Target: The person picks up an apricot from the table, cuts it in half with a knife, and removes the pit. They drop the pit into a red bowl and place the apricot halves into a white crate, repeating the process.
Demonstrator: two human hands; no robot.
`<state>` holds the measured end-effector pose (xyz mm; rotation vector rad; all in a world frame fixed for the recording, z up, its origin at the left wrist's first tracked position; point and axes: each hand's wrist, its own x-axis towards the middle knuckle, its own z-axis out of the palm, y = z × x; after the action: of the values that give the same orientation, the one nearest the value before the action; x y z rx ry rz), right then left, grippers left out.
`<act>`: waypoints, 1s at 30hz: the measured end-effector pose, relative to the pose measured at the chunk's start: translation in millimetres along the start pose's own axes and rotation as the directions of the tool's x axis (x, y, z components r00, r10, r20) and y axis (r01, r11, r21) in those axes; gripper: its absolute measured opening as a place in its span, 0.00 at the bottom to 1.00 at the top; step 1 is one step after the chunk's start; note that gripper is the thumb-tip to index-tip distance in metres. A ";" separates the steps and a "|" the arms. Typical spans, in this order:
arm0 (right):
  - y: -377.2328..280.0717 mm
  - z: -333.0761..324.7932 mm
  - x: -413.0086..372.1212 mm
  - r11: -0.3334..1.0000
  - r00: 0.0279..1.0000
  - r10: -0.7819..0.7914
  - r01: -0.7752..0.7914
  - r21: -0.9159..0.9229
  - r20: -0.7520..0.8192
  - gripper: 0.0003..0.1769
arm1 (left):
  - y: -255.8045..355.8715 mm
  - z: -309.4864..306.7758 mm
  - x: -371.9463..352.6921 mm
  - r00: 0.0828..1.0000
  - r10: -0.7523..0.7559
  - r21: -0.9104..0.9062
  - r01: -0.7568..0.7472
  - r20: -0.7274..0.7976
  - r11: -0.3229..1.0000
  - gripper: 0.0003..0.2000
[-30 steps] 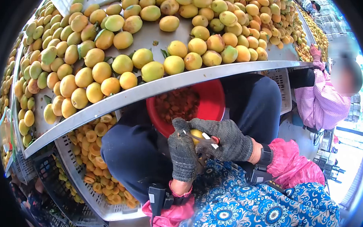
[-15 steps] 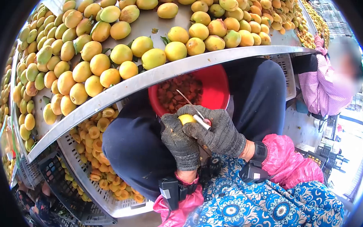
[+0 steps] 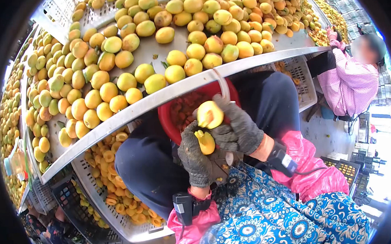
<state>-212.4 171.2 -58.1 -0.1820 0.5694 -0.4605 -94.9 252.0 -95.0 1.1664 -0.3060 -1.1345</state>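
Note:
My left hand point(image 3: 195, 158), in a dark grey glove, is closed around one cut piece of yellow fruit point(image 3: 205, 142). In my right hand point(image 3: 238, 128), gloved alike, is a larger fruit half point(image 3: 210, 114), cut face up, held close above the other piece. A tool with a white handle point(image 3: 229, 158) shows at the underside of my right hand; its blade cannot be made out. Just beyond the hands, a red bowl point(image 3: 165, 123) holds reddish-brown bits.
Whole yellow-green fruits point(image 3: 155, 83) lie on a metal table point(image 3: 143, 107) with a raised rim. A white crate point(image 3: 86, 175) of fruit halves stands left of my knees. A person in a pink checked top point(image 3: 349, 84) sits at the right.
My hands have moved apart, and the fruit between them now shows as two separate pieces. My right hand has turned. The camera view has shifted slightly.

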 end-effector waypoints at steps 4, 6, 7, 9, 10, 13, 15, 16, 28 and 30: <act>-0.8 14.8 -22.5 0.977 0.973 -0.211 0.210 -0.025 -0.095 0.35 | 29.5 3.5 -5.5 0.965 -0.174 -0.171 0.208 0.194 0.963 0.24; -2.8 15.7 -31.9 0.972 0.970 -0.236 0.237 0.005 -0.053 0.34 | 25.9 -1.2 -3.7 0.914 -0.212 -0.379 0.342 0.345 0.860 0.26; -6.0 23.9 -38.4 0.953 0.962 -0.252 0.228 -0.199 -0.102 0.34 | 26.1 -2.1 -3.7 0.914 -0.209 -0.373 0.340 0.348 0.863 0.26; -8.7 29.3 -46.3 0.895 0.949 -0.283 0.208 -0.394 -0.142 0.33 | 27.3 -0.3 -2.4 0.905 -0.216 -0.382 0.358 0.367 0.852 0.27; -8.4 29.1 -49.6 0.885 0.944 -0.297 0.215 -0.413 -0.144 0.30 | 27.9 2.6 -2.4 0.901 -0.226 -0.395 0.373 0.370 0.839 0.27; -16.0 33.8 -58.0 0.859 0.941 -0.305 0.207 -0.469 -0.143 0.25 | 37.8 6.0 -6.9 0.900 -0.170 -0.127 0.238 0.401 0.963 0.28; -21.7 34.8 -63.7 0.749 0.922 -0.338 0.141 -0.647 -0.191 0.22 | 36.6 10.5 -9.3 0.913 -0.164 -0.216 0.257 0.373 0.942 0.28; -26.4 30.1 -61.7 0.606 0.914 -0.387 0.151 -0.781 -0.124 0.17 | 37.0 12.1 -10.4 0.932 -0.137 -0.132 0.190 0.336 0.973 0.29; -19.5 7.4 -37.8 -0.026 0.812 -0.501 0.330 -0.944 0.298 0.14 | 38.6 34.2 -13.6 0.925 0.111 0.557 -0.311 0.363 0.770 0.26; -24.0 8.8 -36.9 0.018 0.869 -0.444 0.251 -0.968 0.217 0.14 | 23.3 26.4 -13.2 0.934 0.105 0.587 -0.300 0.343 0.752 0.23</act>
<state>-243.8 167.6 -26.3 -1.7338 0.9360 -0.5049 -107.0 246.8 -59.7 1.5021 -1.0946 -1.0277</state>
